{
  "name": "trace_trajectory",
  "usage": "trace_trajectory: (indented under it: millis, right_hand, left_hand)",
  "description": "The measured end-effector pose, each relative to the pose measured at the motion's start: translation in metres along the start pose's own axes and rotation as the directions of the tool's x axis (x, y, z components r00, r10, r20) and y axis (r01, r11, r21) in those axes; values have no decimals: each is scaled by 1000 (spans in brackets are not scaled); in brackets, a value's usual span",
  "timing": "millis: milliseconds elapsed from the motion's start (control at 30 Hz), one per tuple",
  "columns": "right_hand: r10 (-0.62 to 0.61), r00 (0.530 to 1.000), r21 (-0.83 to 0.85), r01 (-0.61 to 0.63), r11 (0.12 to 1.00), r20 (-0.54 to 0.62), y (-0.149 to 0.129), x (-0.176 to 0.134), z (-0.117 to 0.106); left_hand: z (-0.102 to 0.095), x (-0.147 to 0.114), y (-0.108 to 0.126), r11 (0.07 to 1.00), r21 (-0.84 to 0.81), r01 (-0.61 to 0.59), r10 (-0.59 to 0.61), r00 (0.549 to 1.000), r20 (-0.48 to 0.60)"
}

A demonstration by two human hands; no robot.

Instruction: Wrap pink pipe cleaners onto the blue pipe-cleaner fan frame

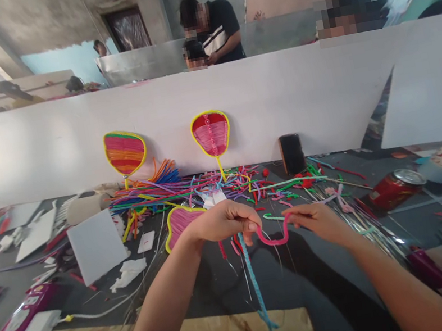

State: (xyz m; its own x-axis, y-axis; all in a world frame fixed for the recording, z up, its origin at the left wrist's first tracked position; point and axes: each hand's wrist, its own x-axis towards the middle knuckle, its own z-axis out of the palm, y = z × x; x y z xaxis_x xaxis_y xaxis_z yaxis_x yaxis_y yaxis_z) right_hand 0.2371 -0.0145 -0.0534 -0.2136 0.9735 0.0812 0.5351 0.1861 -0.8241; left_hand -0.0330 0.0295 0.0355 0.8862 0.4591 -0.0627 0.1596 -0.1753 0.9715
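Observation:
A bright pink pipe cleaner (pixel 275 242) bent into a U stretches between my two hands. My left hand (pixel 231 222) pinches its left end, and my right hand (pixel 314 220) closes on the right end with thumb and fingertips. Below my left hand runs a twisted light blue pipe cleaner strand (pixel 257 290); its top meets the fingers, and I cannot tell whether they grip it. Behind my left wrist lies a pink fan shape with a yellow edge (pixel 180 224), partly covered by the arm.
Two fan shapes, one striped (pixel 125 152) and one pink-red (pixel 211 134), stand against a white partition (pixel 51 150). Loose pipe cleaners (pixel 145 196) litter the black table. Around them are a phone (pixel 292 154), a red can (pixel 398 188), a white card (pixel 96 247) and purple devices (pixel 28 308). People are beyond the partition.

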Motion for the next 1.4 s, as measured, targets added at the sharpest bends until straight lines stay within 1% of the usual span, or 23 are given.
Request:
trace_trajectory:
  millis: [167,200,267,333,367,400,467,500,533,567,600,633,700,733,800,867,933,1000,1067,1133,1200,1267,1400]
  right_hand:
    - [61,970,-170,-103,980,-235,13,4,-28]
    - [68,964,-216,-126,968,-257,13,3,-31]
    - [56,969,-297,-128,946,-240,11,2,-36]
    - [-19,977,-348,-58,936,-213,7,0,-36]
    - [-83,970,-359,-5,933,-230,4,-3,-35]
    - [-153,950,-358,48,933,-273,0,-5,-33]
    - [-256,879,-308,134,942,-402,-12,-13,-29]
    - [-271,845,-255,166,953,-460,-18,-18,-26]
    - [-248,838,-164,191,968,-486,-26,-24,-24]
    - [-224,853,-67,218,974,-472,-33,-30,-22]
    - [-259,853,-8,287,958,-452,-41,-36,-21]
    - [-295,873,34,334,942,-388,-47,-41,-19]
    - [-313,939,123,331,935,-144,-55,-47,-17]
    - [-281,960,162,278,947,-7,-56,-48,-15]
    - [-157,965,223,109,969,211,-55,-42,-7]
    - [-44,956,310,-50,950,289,-51,-29,6]
    - [-27,968,517,-111,849,251,-49,-13,20]
    - [-22,977,692,-135,710,214,-51,1,32]
    - [9,985,799,-147,582,175,-58,13,39]
    - [42,989,857,-147,494,145,-67,23,41]
    - [47,990,886,-143,442,136,-75,31,40]
    - [32,989,896,-143,420,143,-78,37,38]
    - [30,986,883,-159,442,163,-74,41,38]
  left_hand:
    - [3,3,0,1000,17,7,-7,1000,14]
    - [3,4,0,999,36,7,-7,1000,11]
    - [4,6,0,997,73,12,-12,1000,-1]
    - [4,7,0,995,98,32,-30,999,-17]
    - [4,8,0,993,106,46,-43,999,-31]
    - [5,8,-1,992,111,59,-54,997,-47]
    - [4,7,-2,991,109,79,-70,994,-83]
    - [4,7,-3,991,98,87,-77,992,-100]
    - [3,6,-4,992,83,91,-81,990,-114]
    - [2,5,-5,993,67,93,-85,989,-124]
    - [0,4,-6,994,52,93,-86,988,-131]
    - [-1,3,-7,995,39,92,-85,987,-136]
    - [-3,0,-9,996,12,85,-82,986,-147]
    - [-4,-2,-10,997,-1,80,-79,985,-156]
    - [-4,-5,-11,998,-15,62,-64,981,-185]
    - [-2,-8,-10,999,12,36,-32,973,-228]
    - [1,-9,-6,997,79,1,21,962,-274]
    - [5,-9,-2,988,155,-26,74,946,-316]
    - [8,-8,1,980,196,-22,93,928,-360]
    - [10,-7,3,984,177,4,70,908,-412]
    - [11,-6,2,990,142,21,47,886,-460]
    - [11,-4,0,991,133,20,48,870,-491]
    - [11,-1,-3,989,150,1,72,873,-482]
